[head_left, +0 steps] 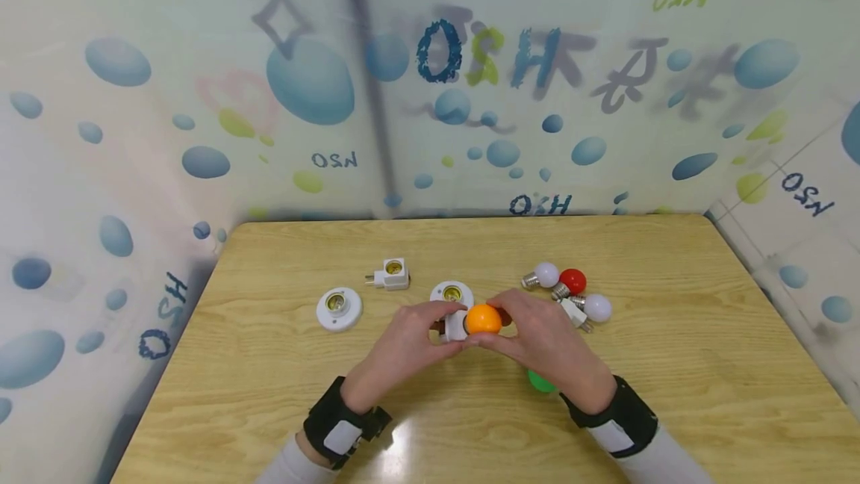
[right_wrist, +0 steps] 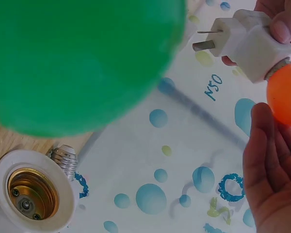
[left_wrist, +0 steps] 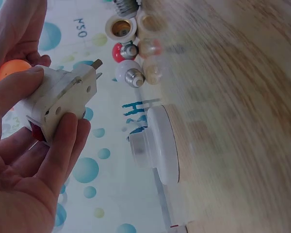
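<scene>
My left hand [head_left: 411,340] grips a white plug-in lamp socket [head_left: 455,326] by its sides. In the left wrist view the socket [left_wrist: 58,94] shows its metal prongs and a red switch [left_wrist: 37,132]. An orange bulb [head_left: 484,319] is pinched between the thumb and fingers of my right hand [head_left: 547,334]. Its metal base meets the socket's mouth in the right wrist view, with the orange globe [right_wrist: 286,94] outside. How deep the base sits cannot be told. A round white lamp holder [head_left: 452,290] stands just behind the hands, partly covered.
Left on the table [head_left: 235,394] are another round holder [head_left: 339,309] and a plug-in socket [head_left: 393,273]. To the right lie two white bulbs [head_left: 547,275], a red bulb [head_left: 573,281] and a further plug-in socket [head_left: 573,313]. A green bulb [head_left: 541,382] is by my right wrist.
</scene>
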A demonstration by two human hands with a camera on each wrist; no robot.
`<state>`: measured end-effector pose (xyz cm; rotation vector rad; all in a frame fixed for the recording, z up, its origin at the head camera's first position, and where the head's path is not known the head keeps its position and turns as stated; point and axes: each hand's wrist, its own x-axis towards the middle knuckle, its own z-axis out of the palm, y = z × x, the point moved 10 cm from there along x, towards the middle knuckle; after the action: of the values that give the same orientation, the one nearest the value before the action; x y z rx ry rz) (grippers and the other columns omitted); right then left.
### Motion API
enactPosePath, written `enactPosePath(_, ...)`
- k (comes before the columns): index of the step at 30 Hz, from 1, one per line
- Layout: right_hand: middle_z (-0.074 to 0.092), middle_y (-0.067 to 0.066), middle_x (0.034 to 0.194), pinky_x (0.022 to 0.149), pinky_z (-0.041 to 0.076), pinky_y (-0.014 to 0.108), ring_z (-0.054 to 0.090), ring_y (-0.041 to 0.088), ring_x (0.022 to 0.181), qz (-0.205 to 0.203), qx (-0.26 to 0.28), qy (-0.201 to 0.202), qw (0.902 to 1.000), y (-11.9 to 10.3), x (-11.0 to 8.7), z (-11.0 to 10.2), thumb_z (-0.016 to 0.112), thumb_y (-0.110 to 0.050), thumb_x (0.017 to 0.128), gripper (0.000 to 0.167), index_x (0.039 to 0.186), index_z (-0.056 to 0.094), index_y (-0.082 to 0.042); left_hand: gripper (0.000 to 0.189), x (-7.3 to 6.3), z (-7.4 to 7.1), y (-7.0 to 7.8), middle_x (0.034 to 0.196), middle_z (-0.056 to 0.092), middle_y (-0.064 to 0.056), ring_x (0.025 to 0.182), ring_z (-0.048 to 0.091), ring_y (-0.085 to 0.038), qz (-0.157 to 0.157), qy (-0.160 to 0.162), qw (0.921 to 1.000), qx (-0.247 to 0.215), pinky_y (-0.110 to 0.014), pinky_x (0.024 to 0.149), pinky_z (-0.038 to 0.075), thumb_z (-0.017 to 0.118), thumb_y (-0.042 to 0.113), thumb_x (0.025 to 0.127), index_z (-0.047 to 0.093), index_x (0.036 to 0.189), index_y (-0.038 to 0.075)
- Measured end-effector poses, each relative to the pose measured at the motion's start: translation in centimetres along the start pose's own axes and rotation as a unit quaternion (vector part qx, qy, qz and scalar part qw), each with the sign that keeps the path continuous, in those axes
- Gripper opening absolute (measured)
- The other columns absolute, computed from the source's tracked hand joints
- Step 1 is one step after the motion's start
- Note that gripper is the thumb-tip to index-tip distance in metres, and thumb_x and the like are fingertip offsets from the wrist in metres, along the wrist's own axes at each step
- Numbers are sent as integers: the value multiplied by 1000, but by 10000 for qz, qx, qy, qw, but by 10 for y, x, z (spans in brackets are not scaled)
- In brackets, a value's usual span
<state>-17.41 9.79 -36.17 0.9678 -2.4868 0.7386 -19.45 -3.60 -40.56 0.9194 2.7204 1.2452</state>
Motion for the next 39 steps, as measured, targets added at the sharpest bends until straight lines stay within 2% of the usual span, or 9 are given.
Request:
enactPosePath(7,63,-1,81,60,51,19,53,9,66,85,-417,124,9990,1,-1,0,71,-65,84,59,97,66,-8,40,-1,2,-1,104,72,-3,85,64,-11,-142,-80,9998,110,-32,77,60,83,18,89,70,125,6)
enactPosePath(13,70,3,88,65,56,28,62,15,72,200,-727,8,9972,2,-1,-2,53,-78,86,77,104,71,-6,41,-2,4,-1,109,74,-6,87,67,-13,-108,-128,9998,141,-33,77,60,83,18,89,70,125,4)
enactPosePath(16,74,6,102,75,60,36,68,21,86,334,-699,-155,9969,4,-1,-4,56,-81,84,84,116,72,-5,41,-2,3,0,108,73,-5,85,64,-12,-40,-70,9999,143,-34,75,60,85,17,88,70,124,5)
enactPosePath(18,72,7,118,85,59,42,69,25,102,306,-461,-337,9979,3,-1,-4,69,-75,80,82,127,69,-7,41,-3,1,1,106,73,-3,83,63,-11,13,-23,9999,148,-35,74,60,85,17,87,70,123,6)
enactPosePath(21,61,7,143,100,53,49,61,28,125,-78,108,-704,9974,-2,0,-1,86,-54,77,82,142,61,-10,40,-3,-1,1,107,73,-3,84,63,-11,94,25,9999,87,-36,74,60,85,15,87,70,123,7)
enactPosePath(25,47,5,159,105,49,50,52,27,137,-728,611,-1116,9892,-11,-2,4,91,-34,78,88,153,50,-14,43,-3,-2,0,111,74,-3,86,66,-11,98,43,9999,7,-34,78,60,84,16,88,69,128,7)
enactPosePath(28,45,5,161,105,50,50,52,27,138,-903,717,-1219,9858,-12,-3,7,86,-33,85,82,155,47,-16,45,-3,-2,-1,112,74,-4,87,66,-11,39,39,10000,54,-33,78,60,84,17,89,69,130,8)
enactPosePath(34,49,5,157,101,53,46,55,26,135,-797,948,-1327,9834,-9,-3,10,83,-18,89,73,154,50,-16,45,-2,-1,-4,115,73,-4,87,65,-10,-80,-45,9999,135,-35,77,60,83,21,89,69,130,8)
enactPosePath(39,64,5,142,96,56,41,64,23,124,-562,901,-1053,9887,-5,0,6,83,-21,88,60,143,61,-10,44,-3,-2,-3,114,73,-3,87,64,-10,-125,-57,9999,82,-36,78,60,83,22,90,69,129,9)
